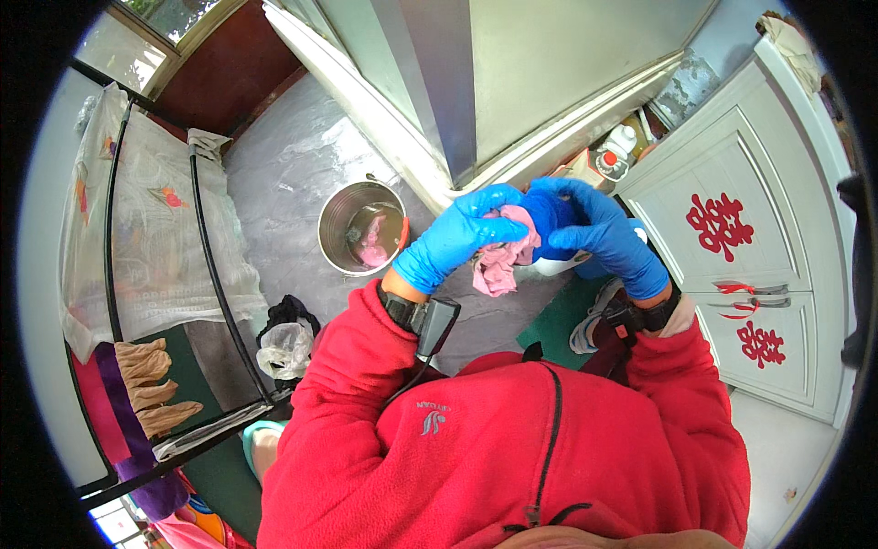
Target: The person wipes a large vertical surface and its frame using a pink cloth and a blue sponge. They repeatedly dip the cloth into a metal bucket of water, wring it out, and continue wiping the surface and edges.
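Both of my hands wear wet-looking blue rubber gloves and meet in front of my chest. In my left hand (459,233) is a crumpled pink cloth (507,257), pressed against the side of a dark blue object (549,216). My right hand (603,226) grips that blue object from the other side. Fingers cover much of it, so its exact kind cannot be told. Something white (559,264) shows just below it, partly hidden. To the left of my hands, a metal bucket (329,237) on the floor holds murky water and a pink cloth (374,247).
A black-framed rack (199,199) with draped sheeting stands left, tan gloves (147,384) hanging from it. Bags (285,343) lie beside it. Ahead juts a wall corner (456,158). A white cabinet (727,158) stands right, near bottles (614,161). A green mat (555,319) is underfoot.
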The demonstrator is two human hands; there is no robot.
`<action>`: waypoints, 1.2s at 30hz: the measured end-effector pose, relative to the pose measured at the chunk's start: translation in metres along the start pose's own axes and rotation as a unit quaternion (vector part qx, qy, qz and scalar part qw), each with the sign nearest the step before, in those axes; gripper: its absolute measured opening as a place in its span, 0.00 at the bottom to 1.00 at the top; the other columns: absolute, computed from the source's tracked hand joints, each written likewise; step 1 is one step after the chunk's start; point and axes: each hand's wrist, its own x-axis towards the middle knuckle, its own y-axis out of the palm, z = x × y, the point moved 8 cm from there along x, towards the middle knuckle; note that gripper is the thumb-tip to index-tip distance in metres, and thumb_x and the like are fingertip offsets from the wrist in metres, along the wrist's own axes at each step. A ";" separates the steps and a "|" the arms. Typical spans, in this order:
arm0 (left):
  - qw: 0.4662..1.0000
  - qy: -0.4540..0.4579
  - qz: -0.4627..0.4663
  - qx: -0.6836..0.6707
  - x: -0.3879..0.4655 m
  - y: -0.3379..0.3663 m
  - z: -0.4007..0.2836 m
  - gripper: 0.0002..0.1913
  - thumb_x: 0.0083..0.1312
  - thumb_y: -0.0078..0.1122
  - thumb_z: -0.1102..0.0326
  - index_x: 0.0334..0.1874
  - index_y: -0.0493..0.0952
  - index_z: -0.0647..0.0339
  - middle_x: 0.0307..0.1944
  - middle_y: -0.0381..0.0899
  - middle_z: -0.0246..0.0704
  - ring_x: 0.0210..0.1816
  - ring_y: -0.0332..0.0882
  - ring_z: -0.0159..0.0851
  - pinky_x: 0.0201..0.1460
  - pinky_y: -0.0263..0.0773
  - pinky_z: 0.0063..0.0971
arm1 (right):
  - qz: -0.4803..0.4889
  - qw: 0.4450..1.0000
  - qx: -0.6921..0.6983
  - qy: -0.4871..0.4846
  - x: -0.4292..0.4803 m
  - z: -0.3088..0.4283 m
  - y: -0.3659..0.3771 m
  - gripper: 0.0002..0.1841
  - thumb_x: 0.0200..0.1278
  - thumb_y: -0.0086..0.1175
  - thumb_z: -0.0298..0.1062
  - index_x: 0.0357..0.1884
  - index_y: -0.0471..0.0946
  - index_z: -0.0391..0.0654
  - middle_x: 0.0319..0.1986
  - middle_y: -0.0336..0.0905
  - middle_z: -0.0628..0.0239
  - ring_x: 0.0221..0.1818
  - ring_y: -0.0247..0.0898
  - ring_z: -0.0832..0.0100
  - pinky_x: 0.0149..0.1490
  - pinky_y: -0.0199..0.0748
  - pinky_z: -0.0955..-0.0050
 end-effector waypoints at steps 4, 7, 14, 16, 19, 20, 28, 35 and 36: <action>0.990 -0.006 -0.034 -0.135 -0.013 -0.016 -0.011 0.19 0.62 0.63 0.71 0.55 0.75 0.63 0.41 0.80 0.29 0.44 0.77 0.27 0.50 0.73 0.22 | 0.084 0.977 -0.144 0.130 -0.002 -0.034 0.000 0.30 0.62 0.67 0.33 0.67 0.72 0.43 0.52 0.80 0.68 0.50 0.76 0.75 0.56 0.74 0.72; 0.979 0.013 -0.106 -0.174 -0.016 -0.031 -0.013 0.19 0.60 0.61 0.71 0.55 0.75 0.61 0.41 0.81 0.31 0.43 0.79 0.30 0.52 0.74 0.23 | 0.155 0.976 -0.145 0.051 -0.006 -0.025 0.005 0.26 0.67 0.62 0.36 0.66 0.72 0.43 0.50 0.81 0.68 0.49 0.75 0.75 0.56 0.73 0.72; 0.990 -0.096 -0.013 -0.101 0.000 -0.015 0.023 0.19 0.62 0.61 0.69 0.55 0.75 0.65 0.43 0.84 0.37 0.45 0.83 0.35 0.56 0.75 0.28 | 0.014 0.958 0.284 -0.040 -0.007 0.009 -0.033 0.28 0.69 0.58 0.41 0.67 0.69 0.39 0.58 0.78 0.59 0.59 0.75 0.62 0.66 0.71 0.58; 0.991 -0.078 0.083 -0.064 0.006 0.005 0.030 0.23 0.65 0.65 0.67 0.61 0.75 0.64 0.49 0.82 0.34 0.51 0.79 0.31 0.61 0.72 0.24 | -0.015 0.942 0.332 -0.042 -0.003 0.008 -0.039 0.30 0.69 0.58 0.43 0.68 0.68 0.41 0.59 0.77 0.59 0.60 0.75 0.61 0.66 0.71 0.55; 0.986 -0.041 0.154 -0.048 0.007 0.025 0.034 0.25 0.68 0.64 0.66 0.67 0.73 0.63 0.58 0.79 0.30 0.57 0.74 0.28 0.66 0.67 0.24 | -0.033 0.943 0.323 -0.073 0.003 0.008 -0.045 0.32 0.68 0.58 0.43 0.71 0.65 0.42 0.60 0.75 0.59 0.61 0.73 0.61 0.67 0.69 0.55; 0.986 -0.037 0.157 -0.041 0.008 0.025 0.033 0.25 0.69 0.63 0.66 0.67 0.73 0.63 0.59 0.78 0.31 0.57 0.74 0.28 0.66 0.67 0.24 | -0.053 0.947 0.303 -0.096 0.005 0.009 -0.049 0.34 0.68 0.58 0.42 0.73 0.62 0.42 0.62 0.73 0.59 0.64 0.71 0.61 0.69 0.66 0.56; 0.992 0.007 -0.032 -0.120 -0.010 -0.038 -0.026 0.12 0.62 0.59 0.71 0.47 0.80 0.67 0.46 0.84 0.37 0.45 0.81 0.34 0.55 0.76 0.27 | -0.216 0.963 0.120 -0.108 0.028 0.007 -0.084 0.23 0.64 0.58 0.29 0.63 0.73 0.43 0.49 0.80 0.66 0.49 0.76 0.70 0.56 0.75 0.72; 0.904 0.232 -0.356 -0.047 -0.044 -0.087 -0.047 0.10 0.72 0.51 0.68 0.50 0.75 0.65 0.49 0.80 0.38 0.46 0.81 0.37 0.55 0.77 0.33 | -0.301 0.942 -0.026 -0.144 0.085 -0.006 -0.118 0.21 0.68 0.50 0.24 0.63 0.71 0.41 0.39 0.80 0.67 0.28 0.72 0.77 0.30 0.71 0.79; 0.895 0.227 -0.366 -0.115 -0.043 -0.097 -0.039 0.10 0.72 0.51 0.68 0.51 0.75 0.65 0.48 0.80 0.37 0.45 0.81 0.38 0.52 0.79 0.33 | -0.297 0.939 -0.002 -0.174 0.092 -0.006 -0.121 0.17 0.68 0.50 0.25 0.59 0.73 0.40 0.38 0.79 0.65 0.29 0.71 0.76 0.31 0.70 0.77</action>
